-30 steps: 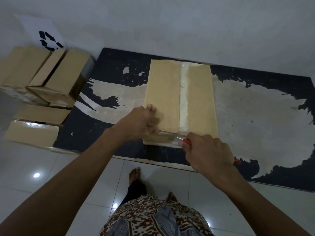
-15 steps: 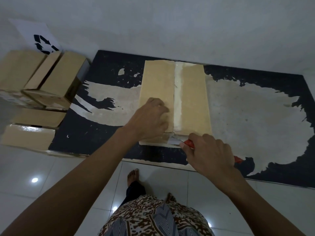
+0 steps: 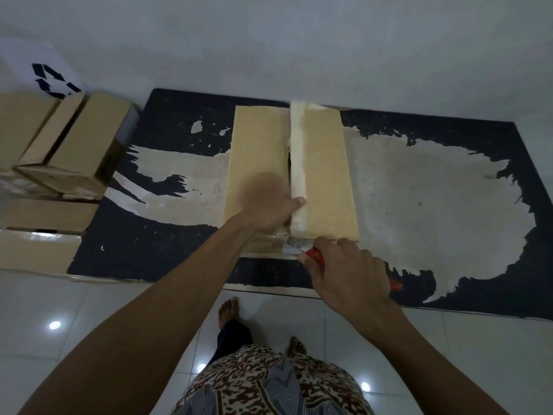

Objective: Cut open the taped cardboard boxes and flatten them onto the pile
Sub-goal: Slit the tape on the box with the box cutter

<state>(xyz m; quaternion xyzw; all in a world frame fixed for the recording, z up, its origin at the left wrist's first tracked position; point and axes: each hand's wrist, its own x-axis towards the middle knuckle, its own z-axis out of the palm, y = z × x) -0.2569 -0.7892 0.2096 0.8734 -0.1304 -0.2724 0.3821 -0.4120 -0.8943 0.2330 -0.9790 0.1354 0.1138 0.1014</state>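
One flap of the box has been lifted at the seam by the left hand, blurred, fingers at 12 o'clock; the tape is cut. The knife stays gripped in the right hand.

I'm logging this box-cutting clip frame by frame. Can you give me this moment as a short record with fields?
surface: worn black floor mat
box: long tan cardboard box, top seam split, dark gap showing
left hand: left hand on the left flap, motion-blurred, thumb at the seam
right hand: right hand grips a red-handled knife at the near end
beside: stacked cardboard boxes to the left
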